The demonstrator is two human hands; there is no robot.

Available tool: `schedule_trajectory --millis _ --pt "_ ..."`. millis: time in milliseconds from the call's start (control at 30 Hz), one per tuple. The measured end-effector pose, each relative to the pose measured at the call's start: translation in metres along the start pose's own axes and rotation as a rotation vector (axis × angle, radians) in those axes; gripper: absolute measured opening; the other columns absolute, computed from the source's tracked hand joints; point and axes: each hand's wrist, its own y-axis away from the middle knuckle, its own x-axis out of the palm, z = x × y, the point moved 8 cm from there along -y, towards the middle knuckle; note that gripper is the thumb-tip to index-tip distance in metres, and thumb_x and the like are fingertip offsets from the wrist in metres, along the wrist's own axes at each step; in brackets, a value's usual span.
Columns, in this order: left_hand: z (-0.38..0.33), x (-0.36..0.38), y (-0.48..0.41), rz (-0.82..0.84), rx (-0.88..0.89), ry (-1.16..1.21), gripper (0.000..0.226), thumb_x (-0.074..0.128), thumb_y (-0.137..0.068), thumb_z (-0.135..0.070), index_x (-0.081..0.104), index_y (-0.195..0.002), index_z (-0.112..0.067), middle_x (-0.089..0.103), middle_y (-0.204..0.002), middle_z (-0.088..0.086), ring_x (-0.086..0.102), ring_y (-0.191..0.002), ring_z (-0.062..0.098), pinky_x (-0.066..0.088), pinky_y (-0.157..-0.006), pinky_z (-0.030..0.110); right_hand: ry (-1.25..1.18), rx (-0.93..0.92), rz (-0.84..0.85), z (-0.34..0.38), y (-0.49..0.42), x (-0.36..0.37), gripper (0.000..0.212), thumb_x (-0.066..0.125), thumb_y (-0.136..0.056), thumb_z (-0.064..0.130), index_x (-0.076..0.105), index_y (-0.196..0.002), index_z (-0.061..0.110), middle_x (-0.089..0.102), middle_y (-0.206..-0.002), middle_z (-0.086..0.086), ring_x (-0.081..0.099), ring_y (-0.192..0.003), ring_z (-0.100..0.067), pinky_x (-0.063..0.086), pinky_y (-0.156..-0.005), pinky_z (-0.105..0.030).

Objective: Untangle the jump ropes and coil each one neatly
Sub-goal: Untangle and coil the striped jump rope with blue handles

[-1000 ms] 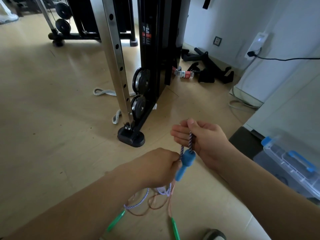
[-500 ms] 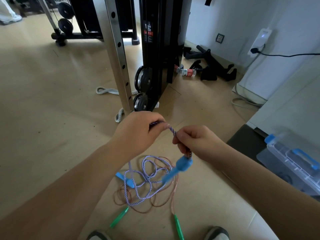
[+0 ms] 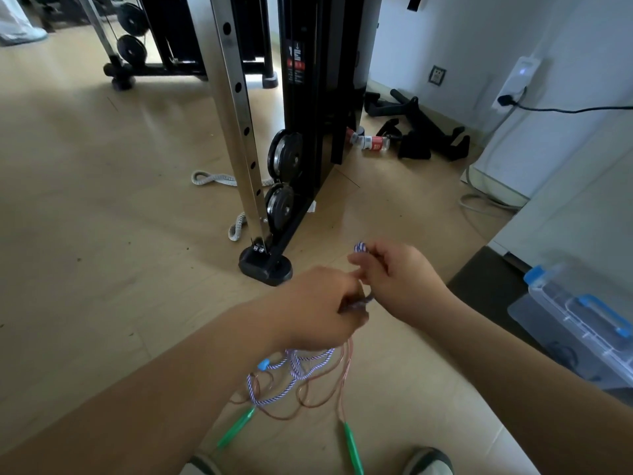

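My right hand grips a bunch of the blue-and-white striped jump rope, a loop of it sticking out above the fingers. My left hand pinches the same rope just below, close against the right hand. The rest of the striped rope hangs to the floor in loose loops, with one blue handle showing under my left wrist. A thin copper-coloured rope lies tangled through those loops, its two green handles on the floor near my feet.
A gym machine's steel post and black base foot stand just beyond my hands. A clear storage box with blue latches sits at the right. Black handles and a bottle lie by the far wall. A grey strap lies on the wooden floor.
My left hand dropped from above the rope down to beside the right hand. The right hand rose, gathering another loop. The blue handle that hung below the right hand is out of sight.
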Motion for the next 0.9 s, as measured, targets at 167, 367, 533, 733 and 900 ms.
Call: schedule_trajectory --millis 167,367,533,733,900 --pt "0.017 -0.053 0.005 -0.346 0.071 0.306 0.011 0.072 -0.093 -0.032 0.071 -0.086 -0.024 0.065 -0.067 0.003 0.059 -0.061 0.02 0.05 -0.061 0.039 -0.192 0.046 0.108 0.002 0.001 0.002 0.029 0.048 -0.104 0.018 0.069 -0.085 0.01 0.077 -0.077 -0.004 0.063 -0.056 -0.013 0.047 -0.06 -0.03" --pt "0.046 -0.079 0.009 -0.54 0.021 0.232 0.016 0.074 -0.089 -0.041 0.076 -0.09 -0.025 0.071 -0.075 -0.005 0.066 -0.07 0.012 0.052 -0.064 0.028 -0.45 0.132 0.287 0.011 0.007 0.018 0.025 0.053 -0.105 0.017 0.068 -0.093 0.001 0.08 -0.087 -0.012 0.054 -0.059 -0.02 0.043 -0.058 -0.029" --pt "0.058 -0.01 -0.003 -0.015 -0.204 0.096 0.025 0.047 -0.107 -0.037 0.068 -0.109 -0.023 0.071 -0.083 0.0 0.061 -0.062 0.001 0.047 -0.06 0.02 -0.726 0.28 0.108 0.002 0.008 0.012 0.026 0.056 -0.104 0.019 0.067 -0.092 0.0 0.078 -0.092 -0.02 0.064 -0.061 -0.023 0.044 -0.057 -0.031" --pt "0.013 0.033 -0.006 0.16 -0.131 -0.081 0.031 0.043 -0.105 -0.033 0.048 -0.079 -0.017 0.058 -0.079 0.001 0.053 -0.071 0.019 0.041 -0.065 0.034 -0.661 0.312 -0.077 -0.006 0.007 0.006 0.018 0.061 -0.102 0.019 0.071 -0.1 0.005 0.08 -0.088 -0.008 0.078 -0.085 -0.023 0.063 -0.076 -0.037" --pt "-0.012 0.009 0.0 0.115 -0.039 0.299 0.019 0.062 -0.096 -0.021 0.065 -0.084 -0.008 0.071 -0.071 0.01 0.065 -0.061 0.019 0.057 -0.068 0.037 0.094 -0.046 -0.08 0.009 0.002 -0.004 0.021 0.055 -0.1 0.021 0.056 -0.081 0.011 0.07 -0.077 -0.01 0.063 -0.067 -0.031 0.054 -0.064 -0.047"
